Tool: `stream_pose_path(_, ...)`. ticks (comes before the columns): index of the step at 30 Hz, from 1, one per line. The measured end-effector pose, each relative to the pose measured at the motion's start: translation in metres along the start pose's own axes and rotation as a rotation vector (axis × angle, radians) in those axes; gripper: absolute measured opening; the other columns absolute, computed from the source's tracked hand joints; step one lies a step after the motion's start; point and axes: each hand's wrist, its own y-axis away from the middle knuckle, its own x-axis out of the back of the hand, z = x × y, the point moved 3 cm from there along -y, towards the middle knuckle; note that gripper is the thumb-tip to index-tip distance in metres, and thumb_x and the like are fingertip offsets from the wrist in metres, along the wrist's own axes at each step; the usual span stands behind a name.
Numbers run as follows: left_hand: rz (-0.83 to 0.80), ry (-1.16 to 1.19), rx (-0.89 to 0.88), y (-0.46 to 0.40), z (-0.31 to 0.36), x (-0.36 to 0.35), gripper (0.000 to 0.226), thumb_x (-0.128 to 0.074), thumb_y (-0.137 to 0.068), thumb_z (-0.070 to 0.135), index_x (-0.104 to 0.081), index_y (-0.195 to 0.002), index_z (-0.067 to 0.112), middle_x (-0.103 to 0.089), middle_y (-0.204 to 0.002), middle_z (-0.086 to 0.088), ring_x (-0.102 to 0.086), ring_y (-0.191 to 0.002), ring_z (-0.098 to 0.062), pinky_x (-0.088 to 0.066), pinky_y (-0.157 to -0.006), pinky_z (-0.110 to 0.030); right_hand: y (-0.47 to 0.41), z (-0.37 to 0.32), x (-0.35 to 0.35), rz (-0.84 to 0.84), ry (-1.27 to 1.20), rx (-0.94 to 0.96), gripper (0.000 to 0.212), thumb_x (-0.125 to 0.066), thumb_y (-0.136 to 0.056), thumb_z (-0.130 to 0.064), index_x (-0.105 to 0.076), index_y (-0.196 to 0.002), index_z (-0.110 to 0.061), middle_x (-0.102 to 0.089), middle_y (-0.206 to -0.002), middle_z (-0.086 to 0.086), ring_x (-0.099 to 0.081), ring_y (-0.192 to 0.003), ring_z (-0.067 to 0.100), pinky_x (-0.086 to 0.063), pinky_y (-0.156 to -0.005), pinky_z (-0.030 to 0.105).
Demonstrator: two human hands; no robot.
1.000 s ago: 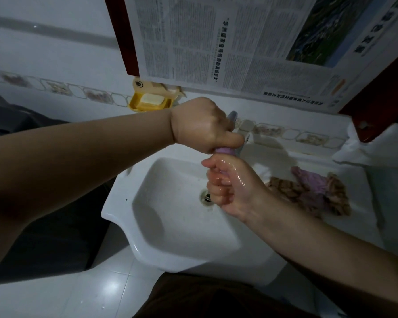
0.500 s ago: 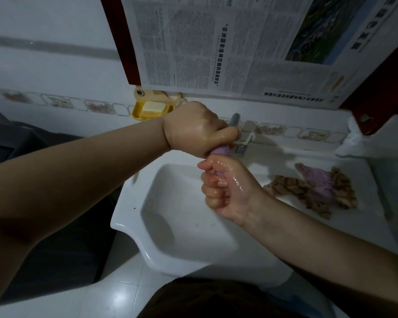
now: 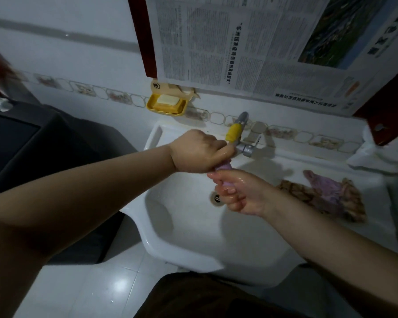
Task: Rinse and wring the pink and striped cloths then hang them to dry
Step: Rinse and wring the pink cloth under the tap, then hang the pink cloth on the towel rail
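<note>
Both fists clamp the pink cloth (image 3: 223, 168) over the sink (image 3: 193, 237) — left hand (image 3: 194, 152) at 11, right hand (image 3: 237, 191) at 5, roll's axis prob. between them — striped cloth (image 3: 308, 193) lies at 3.

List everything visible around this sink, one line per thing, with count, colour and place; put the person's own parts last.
pink cloth: one, pink, twisted between both fists over the basin
striped cloth: one, brown and pink, lying on the sink ledge right of the basin
sink: one, white, centre
drain: one, dark, basin bottom
tap: one, metal with a yellow sleeve, behind the hands
soap dish: one, yellow, on the wall, holding a pale bar
newspaper: one, hung on the wall above the tap
white cloth: one, far right edge
left hand: closed on the pink cloth's upper end
right hand: wet, closed on its lower end
</note>
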Motion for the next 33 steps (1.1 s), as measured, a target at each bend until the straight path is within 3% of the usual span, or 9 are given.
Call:
stream_pose_path(4, -0.209, 0.085, 0.278, 0.010, 0.016, -0.010, 0.038, -0.068, -0.081, 0.034, -0.053, -0.109, 0.012, -0.054, -0.105, -0.011, -0.055, -0.081, -0.024, -0.052, -0.051, -0.036, -0.007, -0.003, 0.037, 0.114, 0.477, 0.154, 0.049, -0.055, -0.090, -0.050, -0.051, -0.099, -0.003, -0.038, -0.063, 0.003, -0.028, -0.046, 0.008, -0.021, -0.042, 0.019)
stream_pose_path(7, -0.514, 0.371, 0.737, 0.020, 0.019, -0.010, 0.062, -0.078, -0.074, 0.039, -0.047, -0.125, 0.021, -0.051, -0.119, -0.004, -0.056, -0.094, -0.017, -0.052, -0.076, -0.031, -0.011, -0.005, 0.049, 0.304, 0.739, 0.272, 0.032, -0.055, -0.092, -0.042, -0.050, -0.113, -0.018, -0.057, -0.091, 0.000, -0.052, -0.074, 0.012, -0.043, -0.056, 0.027)
stream_pose_path(11, -0.492, 0.968, 1.181, 0.040, 0.013, 0.006, 0.053, -0.073, -0.082, 0.036, -0.048, -0.126, 0.020, -0.062, -0.111, -0.005, -0.064, -0.080, -0.016, -0.056, -0.060, -0.028, -0.013, -0.014, 0.051, 0.439, 0.901, 0.553, 0.029, -0.059, -0.092, -0.022, -0.061, -0.121, -0.017, -0.060, -0.112, 0.004, -0.059, -0.105, 0.020, -0.045, -0.082, 0.026)
stream_pose_path(14, -0.468, 1.114, 1.236, 0.060, 0.006, 0.016, 0.031, -0.054, -0.094, 0.041, -0.061, -0.113, 0.017, -0.067, -0.096, -0.008, -0.061, -0.071, -0.015, -0.051, -0.056, -0.028, -0.013, -0.020, 0.039, 0.487, 1.054, 0.702, 0.033, -0.053, -0.096, -0.019, -0.059, -0.128, -0.017, -0.051, -0.132, 0.007, -0.047, -0.125, 0.020, -0.032, -0.098, 0.018)
stream_pose_path(17, -0.471, 1.126, 1.297, 0.078, -0.002, 0.019, 0.035, -0.041, -0.099, 0.044, -0.066, -0.101, 0.019, -0.065, -0.087, -0.002, -0.059, -0.076, -0.013, -0.050, -0.061, -0.025, -0.011, -0.029, 0.020, 0.512, 1.161, 0.817, 0.036, -0.048, -0.098, -0.020, -0.054, -0.134, -0.021, -0.043, -0.145, 0.005, -0.037, -0.134, 0.020, -0.030, -0.113, 0.033)
stream_pose_path(20, -0.429, 1.090, 1.257, 0.092, -0.019, 0.019, 0.040, -0.041, -0.099, 0.041, -0.067, -0.113, 0.014, -0.069, -0.109, -0.003, -0.062, -0.091, -0.011, -0.050, -0.082, -0.018, -0.011, -0.042, -0.003, 0.471, 1.243, 0.875, 0.035, -0.047, -0.098, -0.023, -0.055, -0.132, -0.019, -0.058, -0.130, 0.004, -0.051, -0.120, 0.021, -0.039, -0.098, 0.026)
stream_pose_path(23, -0.228, 0.986, 1.292, 0.107, -0.046, 0.033, 0.045, -0.043, -0.097, 0.048, -0.069, -0.110, 0.014, -0.069, -0.114, -0.004, -0.064, -0.100, -0.015, -0.047, -0.099, -0.034, -0.018, -0.055, -0.024, 0.466, 1.199, 0.775, 0.039, -0.054, -0.092, -0.039, -0.058, -0.129, -0.025, -0.066, -0.121, -0.002, -0.059, -0.109, 0.015, -0.041, -0.081, 0.020)
stream_pose_path(26, -0.018, 0.972, 1.345, 0.127, -0.074, 0.051, 0.057, -0.043, -0.096, 0.051, -0.061, -0.084, -0.002, -0.066, -0.084, -0.020, -0.057, -0.074, -0.021, -0.050, -0.077, -0.043, -0.038, -0.076, -0.050, 0.388, 0.968, 0.674, 0.036, -0.071, -0.079, -0.038, -0.061, -0.113, -0.032, -0.068, -0.104, -0.012, -0.062, -0.093, 0.003, -0.047, -0.083, 0.023)
stream_pose_path(33, 0.203, 0.961, 1.330, 0.182, -0.155, 0.101, 0.044, -0.043, -0.100, 0.039, -0.035, -0.060, 0.021, -0.035, -0.055, 0.009, -0.031, -0.050, -0.006, -0.027, -0.050, -0.023, -0.083, -0.136, -0.130, 0.169, 0.970, 0.429, 0.019, -0.073, -0.080, -0.028, -0.066, -0.097, -0.020, -0.069, -0.091, -0.007, -0.063, -0.075, -0.005, -0.048, -0.069, 0.011)
